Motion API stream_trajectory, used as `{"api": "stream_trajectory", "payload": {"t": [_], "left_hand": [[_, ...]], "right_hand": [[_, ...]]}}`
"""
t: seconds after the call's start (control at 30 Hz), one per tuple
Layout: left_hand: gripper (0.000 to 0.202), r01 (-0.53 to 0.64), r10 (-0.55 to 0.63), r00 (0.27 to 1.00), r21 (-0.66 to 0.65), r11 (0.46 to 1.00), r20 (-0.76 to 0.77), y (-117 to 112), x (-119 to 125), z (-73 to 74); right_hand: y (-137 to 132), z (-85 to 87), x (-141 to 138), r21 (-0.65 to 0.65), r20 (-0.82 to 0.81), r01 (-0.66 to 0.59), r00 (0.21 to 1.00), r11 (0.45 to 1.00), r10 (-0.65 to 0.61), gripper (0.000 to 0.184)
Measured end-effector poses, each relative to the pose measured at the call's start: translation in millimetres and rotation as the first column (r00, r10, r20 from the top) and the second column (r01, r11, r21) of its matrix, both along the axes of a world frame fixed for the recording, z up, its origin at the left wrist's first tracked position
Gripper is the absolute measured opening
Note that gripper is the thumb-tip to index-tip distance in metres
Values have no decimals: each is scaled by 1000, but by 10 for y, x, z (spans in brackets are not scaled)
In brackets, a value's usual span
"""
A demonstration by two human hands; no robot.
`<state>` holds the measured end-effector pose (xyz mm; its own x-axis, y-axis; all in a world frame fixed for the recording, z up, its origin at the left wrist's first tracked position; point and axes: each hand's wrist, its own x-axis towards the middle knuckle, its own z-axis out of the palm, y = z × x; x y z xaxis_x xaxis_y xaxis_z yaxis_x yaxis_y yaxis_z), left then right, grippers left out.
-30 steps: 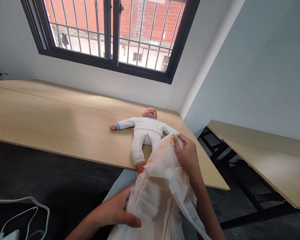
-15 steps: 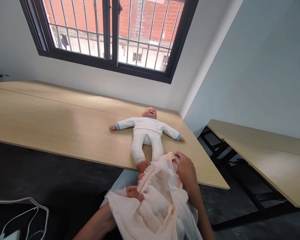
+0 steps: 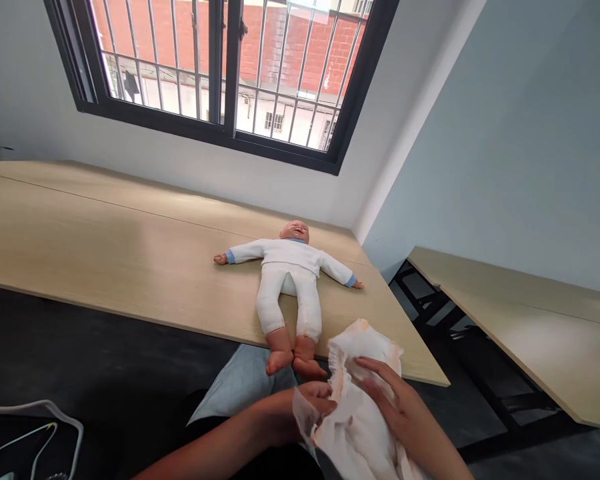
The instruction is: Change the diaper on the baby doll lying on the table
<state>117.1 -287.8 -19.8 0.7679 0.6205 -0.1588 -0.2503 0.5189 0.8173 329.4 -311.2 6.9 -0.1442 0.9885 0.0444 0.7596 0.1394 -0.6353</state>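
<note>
A baby doll [image 3: 290,280] in a white suit with blue cuffs lies on its back on the light wooden table [image 3: 105,247], arms spread, bare feet hanging over the near edge. Just below and right of its feet I hold a white diaper [image 3: 360,400] with orange trim, bunched over my lap. My left hand [image 3: 285,417] grips the diaper's left side with closed fingers. On top of its right side rests my right hand [image 3: 395,407], fingers stretched along the fabric and holding it down.
A second wooden table [image 3: 520,320] stands to the right across a gap with a dark frame beneath. A barred window [image 3: 220,73] fills the wall behind. White cables [image 3: 30,433] lie at the lower left on the dark floor. A plant leaf shows at the far left.
The diaper has come down from in front of the doll's legs to my lap and is more bunched. Both hands dropped with it. The doll's feet now show.
</note>
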Motion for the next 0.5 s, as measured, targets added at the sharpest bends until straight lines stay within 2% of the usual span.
{"api": "stream_trajectory", "payload": {"t": [0.07,0.13,0.27,0.33,0.43,0.5], "left_hand": [[30,41,-38,998,-64,997,45,-32,73,-105],[35,17,-9,997,-109,994,77,-69,33,-202],[58,11,21,979,-156,988,204,-129,-336,-386],[73,-67,102,967,-153,986,235,-142,-557,-493],[86,-223,254,946,-163,961,202,-124,-780,-626],[89,-230,265,939,-174,957,217,-88,-817,-661]], "right_hand": [[119,-58,-40,-24,27,-12,1000,1000,13,53],[261,-130,-63,-4,126,-32,991,999,32,57],[445,-224,-65,5,330,-80,941,997,74,57],[467,-229,-63,-5,369,-96,925,995,91,57],[466,-201,-76,3,379,-123,919,992,112,57],[474,-170,-98,3,367,-121,923,993,112,53]]}}
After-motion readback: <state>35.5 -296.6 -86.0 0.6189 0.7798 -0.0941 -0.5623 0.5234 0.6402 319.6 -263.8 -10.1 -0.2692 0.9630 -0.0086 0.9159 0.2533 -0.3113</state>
